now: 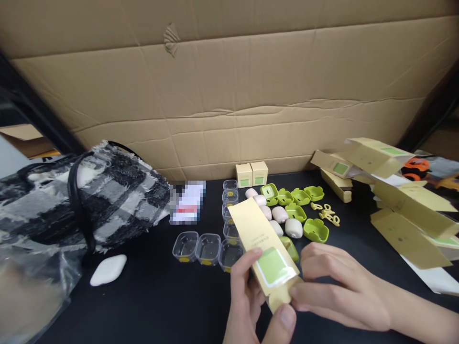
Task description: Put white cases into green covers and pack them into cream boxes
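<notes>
My left hand grips the near end of a flat yellow carton with a green window label, thumb at its lower edge. My right hand pinches the same carton's near corner from the right. The carton tilts away from me over several clear plastic trays. Beyond it lie green case halves, pale pink and white cases and small yellow clips on the black table.
Two assembled small yellow boxes stand at the cardboard wall. Flat yellow cartons pile up at the right. A black-and-white plaid bag sits at the left, a white case beside it, plastic wrap at the near left.
</notes>
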Demonstrator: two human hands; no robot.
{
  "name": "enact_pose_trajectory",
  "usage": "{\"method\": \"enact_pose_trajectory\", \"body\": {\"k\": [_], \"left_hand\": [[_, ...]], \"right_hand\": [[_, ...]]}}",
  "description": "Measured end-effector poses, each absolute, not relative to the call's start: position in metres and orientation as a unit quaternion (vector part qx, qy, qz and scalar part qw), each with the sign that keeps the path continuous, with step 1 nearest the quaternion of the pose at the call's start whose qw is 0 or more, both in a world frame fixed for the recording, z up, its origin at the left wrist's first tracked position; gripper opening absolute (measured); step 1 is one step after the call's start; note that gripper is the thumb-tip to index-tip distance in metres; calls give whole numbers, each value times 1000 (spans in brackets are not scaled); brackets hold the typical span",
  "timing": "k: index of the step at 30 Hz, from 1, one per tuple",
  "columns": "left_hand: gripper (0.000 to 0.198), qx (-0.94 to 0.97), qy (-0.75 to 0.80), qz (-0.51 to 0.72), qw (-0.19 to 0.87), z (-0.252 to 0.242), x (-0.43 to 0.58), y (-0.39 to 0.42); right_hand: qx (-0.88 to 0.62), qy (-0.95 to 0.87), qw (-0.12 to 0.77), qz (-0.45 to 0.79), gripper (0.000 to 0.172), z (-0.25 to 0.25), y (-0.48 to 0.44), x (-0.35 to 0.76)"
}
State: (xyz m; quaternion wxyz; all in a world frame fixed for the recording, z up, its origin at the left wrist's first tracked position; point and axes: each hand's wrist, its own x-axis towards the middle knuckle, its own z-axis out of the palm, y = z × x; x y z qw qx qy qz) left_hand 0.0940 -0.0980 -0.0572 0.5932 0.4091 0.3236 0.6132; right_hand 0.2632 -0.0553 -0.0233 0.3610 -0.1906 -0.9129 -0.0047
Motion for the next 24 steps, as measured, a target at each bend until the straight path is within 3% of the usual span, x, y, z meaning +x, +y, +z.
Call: {"method": "enact_pose_trajectory", "body": {"k": [6,12,17,19,24], "left_hand": [[48,402,314,614,602,-59,95,-98],[35,418,312,622,585,-60,94,-97],[26,434,325,624,563,-64,94,-98],[35,443,333,627,547,-65,95,-100],[86,429,378,653,498,-55,91,-103]], "right_hand": [[-179,-911,372,-4,12,-26,-54,264],[-241,-899,364,-13,29,-31,-54,266],[-236,-897,372,-28,26,-32,-54,263],[-219,-900,375,-40,33,-31,-55,264],[-100,-935,337,-36,55,-29,-57,268]]}}
